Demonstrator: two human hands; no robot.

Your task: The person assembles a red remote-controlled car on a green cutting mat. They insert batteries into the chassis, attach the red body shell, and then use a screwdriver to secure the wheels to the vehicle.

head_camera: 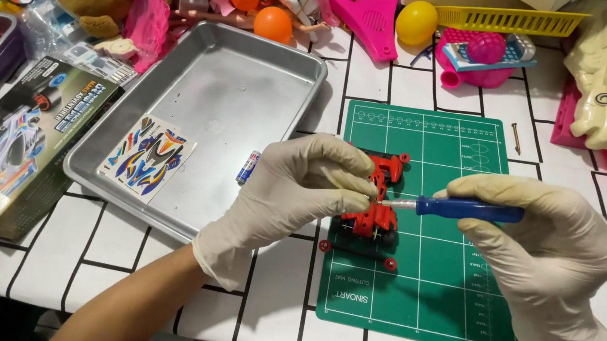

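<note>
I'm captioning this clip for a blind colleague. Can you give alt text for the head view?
Two gloved hands work on a small red toy car chassis on a green cutting mat: the left hand steadies it, the right hand holds a blue-handled screwdriver to it. A metal tray sits left.

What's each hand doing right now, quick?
Left hand: closed on the red toy car chassis, steadying it on the green cutting mat.
Right hand: closed on the blue-handled screwdriver.

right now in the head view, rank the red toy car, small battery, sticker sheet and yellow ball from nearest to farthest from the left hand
1. Red toy car, under the left hand, on the green mat.
2. Small battery, just left, on the tray's edge.
3. Sticker sheet, farther left, in the tray.
4. Yellow ball, far top.
</note>
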